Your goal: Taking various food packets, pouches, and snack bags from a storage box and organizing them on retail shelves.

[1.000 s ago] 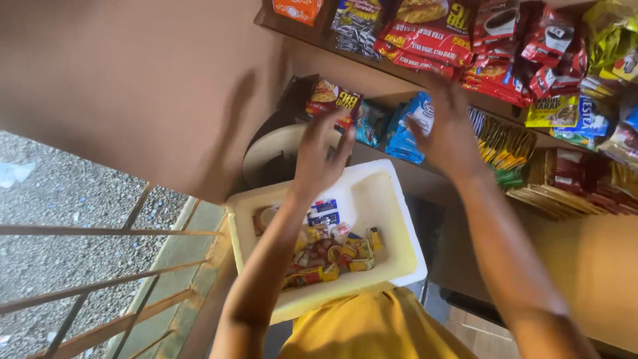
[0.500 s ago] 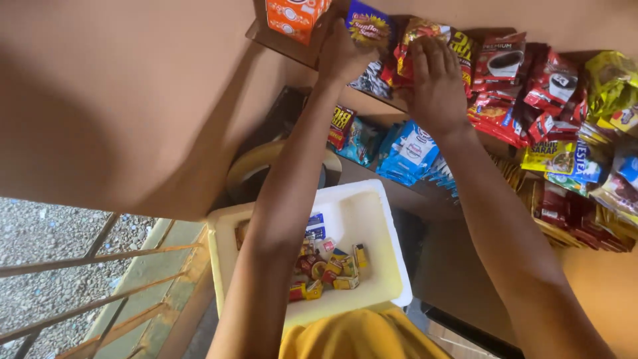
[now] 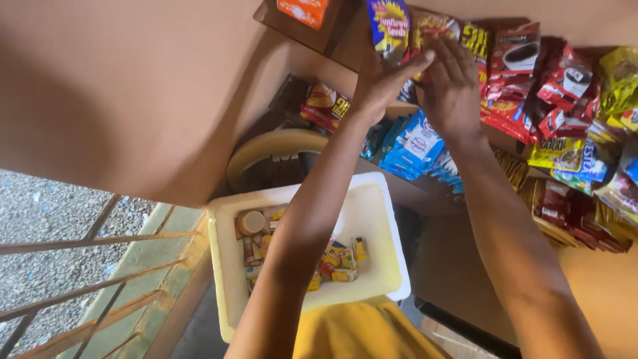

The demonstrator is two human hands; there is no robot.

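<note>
Both of my arms reach up to a shelf of hanging snack packets. My left hand [image 3: 384,83] pinches the lower edge of a red-and-yellow snack packet [image 3: 430,28] that hangs beside a blue seed packet [image 3: 387,23]. On the same red-and-yellow packet lies my right hand [image 3: 453,93], fingers curled over its front. Below my arms stands a white foam box [image 3: 372,199] holding several small yellow and red sachets [image 3: 340,262] and a small jar [image 3: 251,222].
Red sachet strips [image 3: 518,66], blue packets [image 3: 415,143] and yellow-green packets [image 3: 615,80] crowd the shelves to the right. An orange box [image 3: 302,10] sits top centre. A metal railing [image 3: 80,292] and gravel ground [image 3: 40,206] lie left. Yellow cloth [image 3: 359,332] is at the bottom.
My hands rose from over the foam box to the top shelf. They have closed in together on one red-and-yellow packet, and the view has shifted upward.
</note>
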